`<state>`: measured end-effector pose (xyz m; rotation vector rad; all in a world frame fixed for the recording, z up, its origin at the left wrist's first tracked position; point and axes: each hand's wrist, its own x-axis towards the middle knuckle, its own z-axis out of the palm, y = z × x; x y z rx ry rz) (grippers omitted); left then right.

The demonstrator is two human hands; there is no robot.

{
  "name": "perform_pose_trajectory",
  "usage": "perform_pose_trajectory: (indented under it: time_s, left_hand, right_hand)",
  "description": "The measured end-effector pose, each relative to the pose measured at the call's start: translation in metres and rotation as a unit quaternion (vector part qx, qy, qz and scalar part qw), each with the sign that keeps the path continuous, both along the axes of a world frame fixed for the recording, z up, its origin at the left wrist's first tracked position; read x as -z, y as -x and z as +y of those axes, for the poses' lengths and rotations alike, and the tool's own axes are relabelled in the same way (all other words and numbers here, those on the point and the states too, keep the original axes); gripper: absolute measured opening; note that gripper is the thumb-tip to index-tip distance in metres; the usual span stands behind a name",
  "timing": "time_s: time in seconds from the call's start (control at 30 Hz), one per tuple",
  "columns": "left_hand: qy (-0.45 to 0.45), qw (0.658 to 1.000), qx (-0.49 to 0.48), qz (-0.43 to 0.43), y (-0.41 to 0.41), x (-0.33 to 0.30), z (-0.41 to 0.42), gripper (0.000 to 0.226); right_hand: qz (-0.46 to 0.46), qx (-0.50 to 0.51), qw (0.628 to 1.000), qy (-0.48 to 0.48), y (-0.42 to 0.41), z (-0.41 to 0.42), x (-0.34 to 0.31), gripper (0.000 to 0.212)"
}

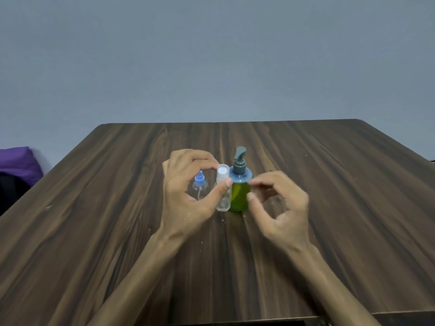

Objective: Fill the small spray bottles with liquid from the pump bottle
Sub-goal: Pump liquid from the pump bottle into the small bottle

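Three bottles stand close together mid-table. The green pump bottle (239, 194) has a grey-blue pump head and stands upright on the right. A small clear spray bottle with a white top and clear cap (223, 196) stands just left of it. My left hand (188, 196) pinches this bottle near its neck between thumb and fingers. Behind my left hand stands a second clear spray bottle with a blue nozzle (200, 188). My right hand (280, 208) hovers beside the pump bottle with fingers loosely curled, its fingertips close to the bottle's side; I cannot tell if they touch.
The dark wooden table (329, 184) reaches to a grey wall behind. A purple cloth bundle (18, 164) lies beyond the table's left edge. Small pale crumbs dot the wood near the bottles.
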<state>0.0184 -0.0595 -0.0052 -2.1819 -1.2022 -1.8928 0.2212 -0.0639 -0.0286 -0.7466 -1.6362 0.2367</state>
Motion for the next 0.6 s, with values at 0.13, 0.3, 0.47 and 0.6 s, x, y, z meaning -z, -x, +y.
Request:
perform_pose_trajectory:
  time_s: [0.13, 0.3, 0.47, 0.6]
  left_hand:
    - [0.096, 0.983, 0.108, -0.115, -0.008, 0.009, -0.013, 0.021]
    - [0.223, 0.936, 0.165, -0.215, -0.010, 0.020, -0.020, 0.031]
    - [0.329, 0.884, 0.271, -0.190, -0.002, 0.023, -0.023, 0.036]
    - [0.354, 0.868, 0.262, -0.229, -0.004, 0.023, -0.025, 0.022]
  right_hand:
    - [-0.046, -0.124, 0.984, 0.121, 0.015, -0.013, -0.001, 0.035]
    - [0.043, -0.242, 0.939, 0.240, 0.025, -0.010, 0.011, 0.018]
    - [0.056, -0.366, 0.877, 0.308, 0.027, -0.008, 0.015, 0.021]
    - [0.068, -0.315, 0.897, 0.303, 0.029, -0.006, 0.024, 0.018]
